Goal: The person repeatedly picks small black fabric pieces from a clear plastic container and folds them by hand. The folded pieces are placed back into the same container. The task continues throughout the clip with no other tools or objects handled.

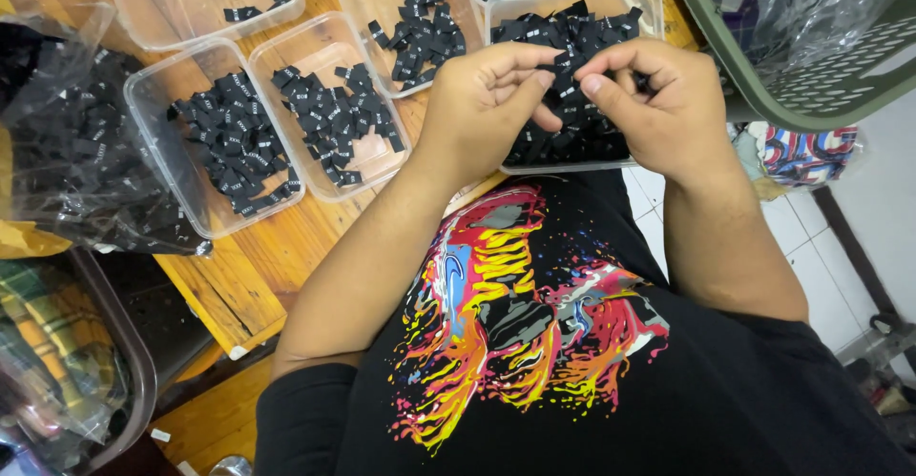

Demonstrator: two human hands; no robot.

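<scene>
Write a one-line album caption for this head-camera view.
Both hands, left hand and right hand, pinch small black labels above a clear tub on a wooden table.

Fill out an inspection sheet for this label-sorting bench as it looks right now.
Surface: wooden table, mostly covered by containers.
Job's things: small black labels pinched between both hands over the nearest clear tub, which is full of the same labels.
Clutter: further clear tubs holding black labels, and a clear plastic bag of labels at the table's left end.
Grips: left hand and right hand meet fingertip to fingertip, each closed on labels.
Cables: nothing seen.
Surroundings: green plastic basket to the right, white tiled floor, a bin of folded fabric lower left.
</scene>
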